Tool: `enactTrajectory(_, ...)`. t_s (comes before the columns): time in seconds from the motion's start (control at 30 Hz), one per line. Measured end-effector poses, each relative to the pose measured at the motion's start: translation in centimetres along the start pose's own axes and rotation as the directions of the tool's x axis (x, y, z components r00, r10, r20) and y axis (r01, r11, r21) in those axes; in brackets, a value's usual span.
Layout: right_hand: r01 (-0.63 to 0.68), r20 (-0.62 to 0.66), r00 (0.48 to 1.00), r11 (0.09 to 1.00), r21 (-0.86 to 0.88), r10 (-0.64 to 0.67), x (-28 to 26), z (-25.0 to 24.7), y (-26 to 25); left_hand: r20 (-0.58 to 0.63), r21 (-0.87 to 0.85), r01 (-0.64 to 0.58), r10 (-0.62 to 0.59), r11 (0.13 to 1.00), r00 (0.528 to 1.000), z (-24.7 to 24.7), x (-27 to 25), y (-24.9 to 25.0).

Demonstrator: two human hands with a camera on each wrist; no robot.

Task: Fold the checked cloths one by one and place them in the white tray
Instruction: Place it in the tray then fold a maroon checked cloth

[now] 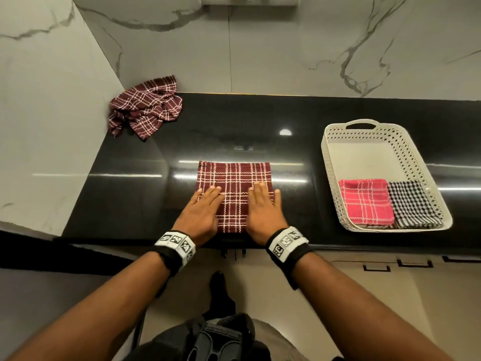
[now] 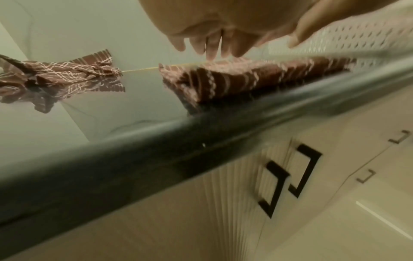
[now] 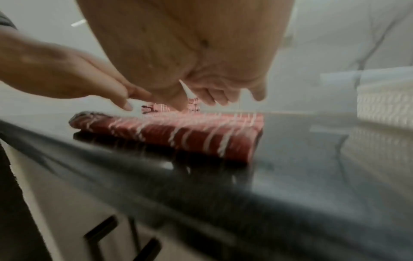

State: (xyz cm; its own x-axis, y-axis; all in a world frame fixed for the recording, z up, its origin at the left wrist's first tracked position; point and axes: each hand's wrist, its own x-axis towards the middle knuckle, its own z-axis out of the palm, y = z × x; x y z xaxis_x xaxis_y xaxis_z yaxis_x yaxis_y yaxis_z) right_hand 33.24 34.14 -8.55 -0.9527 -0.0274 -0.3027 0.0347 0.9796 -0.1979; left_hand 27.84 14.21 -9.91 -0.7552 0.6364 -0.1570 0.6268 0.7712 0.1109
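A folded maroon checked cloth [image 1: 234,183] [image 2: 234,77] [image 3: 178,130] lies flat on the black counter near its front edge. My left hand [image 1: 203,207] [image 2: 208,42] rests flat on its left half with straight fingers. My right hand [image 1: 263,201] [image 3: 212,93] presses flat on its right half. A crumpled maroon checked cloth [image 1: 145,108] [image 2: 55,74] sits in the far left corner. The white tray [image 1: 335,178] stands at the right and holds a folded pink checked cloth [image 1: 365,201] beside a folded black-and-white checked cloth [image 1: 413,204].
The black counter [image 1: 299,126] meets marble walls at the back and left. The tray's far half is bare. Cabinet doors with dark handles [image 2: 290,178] sit below the counter's front edge.
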Motion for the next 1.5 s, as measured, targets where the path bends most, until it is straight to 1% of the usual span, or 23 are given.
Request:
enactTrajectory(0.07, 0.060, 0.029, 0.998, 0.994, 0.087, -0.063, -0.3, 1.5, -0.5, 0.005, 0.017, 0.010, -0.011, 1.000, 1.000, 1.2, 0.3, 0.9)
enactTrajectory(0.13, 0.056, 0.049, 0.997, 0.994, 0.089, -0.060, -1.1, 3.3, 0.7, 0.042, 0.030, 0.073, -0.075, 0.997, 0.996, 2.7, -0.8, 0.7)
enactTrajectory(0.17, 0.050, 0.041, 0.998, 0.996, 0.076, -0.053, -1.5, 3.9, 1.7, 0.025, 0.026, 0.088, -0.088, 0.996, 0.996, 3.3, -1.6, 0.3)
enactTrajectory(0.27, 0.106, 0.049, 0.993, 0.994, 0.024, -0.108, -2.7, 4.3, 4.0, -0.042, 0.066, 0.050, -0.047, 0.997, 0.998, 4.1, -3.8, -0.7)
enactTrajectory(0.33, 0.172, 0.057, 0.984, 0.985, -0.027, -0.170, -3.8, 4.4, 4.5, -0.010, 0.100, 0.022, -0.021, 0.995, 1.000, 4.5, -5.3, -0.9)
enactTrajectory(0.4, 0.193, 0.015, 0.981, 0.980, -0.050, -0.193, -4.9, 5.0, 4.8, 0.021, 0.095, 0.020, -0.022, 0.995, 1.000, 4.9, -6.2, -1.0)
enactTrajectory(0.47, 0.205, -0.065, 0.977, 0.979, -0.010, -0.205, -6.1, 5.9, 5.0, -0.032, 0.052, 0.001, 0.000, 0.999, 0.999, 4.9, -7.2, -1.0)
enactTrajectory(0.53, 0.225, -0.156, 0.967, 0.965, 0.136, -0.203, -7.1, 6.5, 5.4, -0.140, -0.095, -0.048, 0.035, 0.994, 0.990, 4.7, -8.3, -1.2)
enactTrajectory(0.57, 0.225, -0.209, 0.962, 0.943, 0.247, -0.175, -7.4, 6.3, 5.5, -0.196, -0.217, -0.052, 0.009, 0.975, 0.981, 4.4, -8.8, -1.5)
enactTrajectory(0.63, 0.169, -0.270, 0.962, 0.863, 0.476, -0.040, -7.6, 5.4, 5.7, -0.202, -0.444, 0.055, -0.160, 0.894, 0.966, 2.7, -9.3, -1.4)
enactTrajectory(0.7, 0.081, -0.233, 0.967, 0.751, 0.655, 0.099, -6.9, 3.9, 5.6, -0.181, -0.582, 0.202, -0.368, 0.788, 0.912, 1.3, -8.5, -1.5)
enactTrajectory(0.77, 0.005, -0.172, 0.969, 0.681, 0.732, 0.178, -5.0, 2.7, 5.2, -0.162, -0.648, 0.272, -0.478, 0.711, 0.863, 0.2, -6.8, -2.0)
enactTrajectory(0.9, -0.155, -0.147, 0.926, 0.707, 0.690, 0.347, -1.6, 2.2, 4.4, -0.047, -0.593, 0.378, -0.499, 0.711, 0.865, 0.0, -3.2, -2.8)
enactTrajectory(0.97, -0.219, -0.146, 0.906, 0.736, 0.641, 0.397, -0.7, 2.2, 4.1, -0.008, -0.543, 0.412, -0.496, 0.731, 0.868, 0.3, -1.8, -3.0)
enactTrajectory(1.1, -0.312, -0.156, 0.894, 0.833, 0.457, 0.420, 0.0, 2.0, 3.2, 0.001, -0.420, 0.464, -0.511, 0.780, 0.860, 0.4, -0.1, -3.1)
enactTrajectory(1.23, -0.364, -0.145, 0.879, 0.835, 0.412, 0.455, 0.4, 1.9, 2.8, 0.031, -0.400, 0.524, -0.560, 0.752, 0.828, 0.1, 0.7, -3.0)
enactTrajectory(1.3, -0.379, -0.139, 0.866, 0.812, 0.444, 0.480, 0.5, 1.7, 2.8, 0.030, -0.401, 0.555, -0.595, 0.729, 0.803, -0.1, 0.8, -2.7)
enactTrajectory(1.33, -0.379, -0.137, 0.857, 0.789, 0.484, 0.496, 0.3, 1.5, 2.7, 0.006, -0.425, 0.561, -0.617, 0.710, 0.787, -0.1, 0.6, -2.4)
enactTrajectory(1.37, -0.359, -0.178, 0.850, 0.791, 0.496, 0.497, -0.1, 1.3, 2.6, -0.059, -0.449, 0.541, -0.627, 0.711, 0.776, -0.3, 0.3, -2.2)
enactTrajectory(1.4, -0.319, -0.272, 0.844, 0.841, 0.438, 0.462, -0.4, 1.1, 2.3, -0.185, -0.445, 0.480, -0.602, 0.756, 0.777, -0.4, -0.1, -1.9)
enactTrajectory(1.43, -0.272, -0.364, 0.847, 0.904, 0.331, 0.388, -0.7, 0.8, 1.7, -0.323, -0.397, 0.386, -0.521, 0.833, 0.790, -0.3, -0.3, -1.5)
enactTrajectory(1.47, -0.196, -0.416, 0.865, 0.953, 0.233, 0.280, -1.0, 0.6, 0.9, -0.416, -0.315, 0.275, -0.393, 0.908, 0.820, -0.1, -0.3, -0.9)
enactTrajectory(1.5, -0.090, -0.394, 0.907, 0.982, 0.166, 0.150, -0.9, 0.4, 0.0, -0.445, -0.208, 0.150, -0.230, 0.967, 0.866, 0.4, -0.2, -0.2)
